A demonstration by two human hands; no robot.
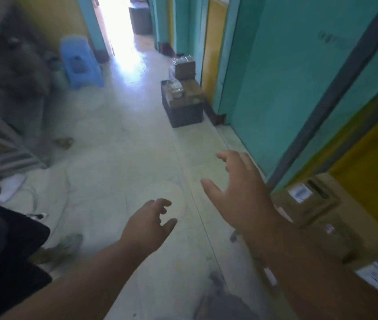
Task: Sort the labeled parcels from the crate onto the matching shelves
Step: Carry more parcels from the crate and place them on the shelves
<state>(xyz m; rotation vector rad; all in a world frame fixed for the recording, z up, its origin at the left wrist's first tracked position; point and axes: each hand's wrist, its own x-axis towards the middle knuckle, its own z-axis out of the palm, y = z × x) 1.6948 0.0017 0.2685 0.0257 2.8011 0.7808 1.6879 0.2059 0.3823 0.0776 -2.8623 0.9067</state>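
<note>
Both the left hand [151,219] and right hand [241,188] were held empty with loosely spread fingers, well apart from the crate [183,107] of parcels [184,92] ahead, so a misread label and wrong shelf were judged the likeliest slip

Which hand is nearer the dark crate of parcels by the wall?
Right hand: it reaches out just below the dark crate. Left hand hangs lower and further left.

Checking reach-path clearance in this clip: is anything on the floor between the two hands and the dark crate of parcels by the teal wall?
Nothing visible does. Both the left hand and right hand are empty, fingers loosely spread, over bare floor. The floor runs bare up to the crate. The blue stool stands off to the left.
</note>
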